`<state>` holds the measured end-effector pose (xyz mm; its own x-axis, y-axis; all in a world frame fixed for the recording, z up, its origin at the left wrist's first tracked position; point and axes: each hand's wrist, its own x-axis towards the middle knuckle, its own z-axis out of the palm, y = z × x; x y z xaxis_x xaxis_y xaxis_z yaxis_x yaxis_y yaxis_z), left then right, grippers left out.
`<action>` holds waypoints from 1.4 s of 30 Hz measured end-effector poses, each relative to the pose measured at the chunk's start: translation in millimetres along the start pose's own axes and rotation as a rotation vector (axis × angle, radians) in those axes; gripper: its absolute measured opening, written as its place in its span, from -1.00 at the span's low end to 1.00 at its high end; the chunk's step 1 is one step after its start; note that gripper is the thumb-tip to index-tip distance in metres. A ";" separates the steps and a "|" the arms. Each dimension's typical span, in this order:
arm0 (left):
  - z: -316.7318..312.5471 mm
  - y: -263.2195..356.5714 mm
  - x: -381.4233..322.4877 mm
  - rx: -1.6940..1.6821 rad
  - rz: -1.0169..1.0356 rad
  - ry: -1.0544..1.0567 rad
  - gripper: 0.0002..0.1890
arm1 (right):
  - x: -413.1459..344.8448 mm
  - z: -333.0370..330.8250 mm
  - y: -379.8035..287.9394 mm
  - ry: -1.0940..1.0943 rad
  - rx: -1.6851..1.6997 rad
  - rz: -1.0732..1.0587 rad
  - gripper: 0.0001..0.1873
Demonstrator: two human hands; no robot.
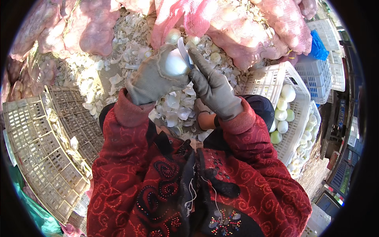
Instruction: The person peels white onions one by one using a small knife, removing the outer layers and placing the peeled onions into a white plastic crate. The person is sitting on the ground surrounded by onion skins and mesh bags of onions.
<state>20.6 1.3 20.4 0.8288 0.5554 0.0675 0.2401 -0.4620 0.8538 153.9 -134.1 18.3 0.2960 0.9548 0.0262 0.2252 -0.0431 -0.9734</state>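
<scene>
In a grey work glove, my left hand is wrapped around a white peeled onion. My right hand, gloved alike, grips a small curved knife whose blade lies against or just beside the onion's right side; the handle is mostly hidden in my fingers. Just beyond the hands, a few onions sit at the mouth of a pink mesh sack. Dry onion skins are heaped below my hands, between my feet.
Full mesh sacks of onions line the far side. At right stands a white plastic crate with peeled onions, and another filled crate beside it. An openwork plastic crate lies at left. Stacked crates and a vehicle are farther right.
</scene>
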 end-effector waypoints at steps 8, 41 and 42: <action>-1.4 11.0 1.6 0.008 0.032 -0.029 -0.26 | 0.1 0.1 5.9 0.106 -0.075 -0.138 -0.51; 0.2 -3.0 -0.7 0.096 0.322 0.162 -0.24 | -3.9 -2.9 -16.8 -0.057 0.618 0.142 -0.56; 3.2 -3.0 -1.1 0.117 0.320 0.178 -0.23 | -2.3 0.2 -12.6 -0.016 0.532 0.085 -0.55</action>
<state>20.5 -0.1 16.1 0.7727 0.4770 0.4188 0.0478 -0.7016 0.7110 150.2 -135.7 30.5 0.2771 0.9591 -0.0570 -0.3016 0.0306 -0.9530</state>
